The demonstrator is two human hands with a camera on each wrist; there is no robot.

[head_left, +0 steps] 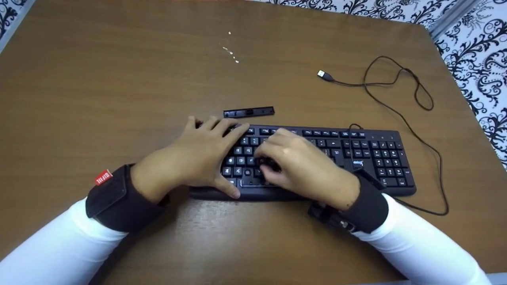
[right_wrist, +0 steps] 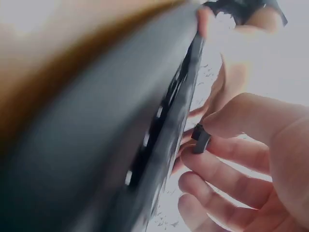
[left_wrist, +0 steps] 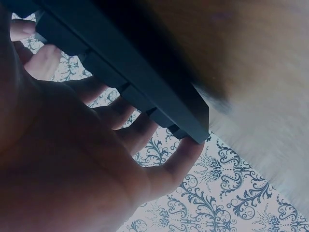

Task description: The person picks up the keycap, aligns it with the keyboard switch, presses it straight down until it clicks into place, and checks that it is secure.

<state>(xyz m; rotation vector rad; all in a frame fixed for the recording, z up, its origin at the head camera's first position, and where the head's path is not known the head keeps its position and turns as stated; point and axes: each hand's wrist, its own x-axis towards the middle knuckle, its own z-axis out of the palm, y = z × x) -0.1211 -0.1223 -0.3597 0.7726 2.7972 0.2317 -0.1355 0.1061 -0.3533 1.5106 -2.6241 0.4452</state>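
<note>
A black keyboard (head_left: 376, 158) lies on the brown table. Across its left end spreads my left hand (head_left: 202, 152), gripping it with the thumb on the front edge and the fingers reaching to the far edge. In the left wrist view, those fingers bend against the keyboard's dark side (left_wrist: 130, 72). My right hand (head_left: 301, 162) is over the middle keys, its thumb and fingers pinching a small black keycap (right_wrist: 201, 140). Left of that hand, a round mount (head_left: 248, 172) shows among the keys. The space bar's slot (head_left: 248, 182) is without its cap.
A long black space bar cap (head_left: 248, 112) lies just behind the keyboard. The keyboard's cable (head_left: 429, 146) loops over the right side of the table, ending in a USB plug (head_left: 324, 75). Small white flecks (head_left: 231, 52) dot the far table.
</note>
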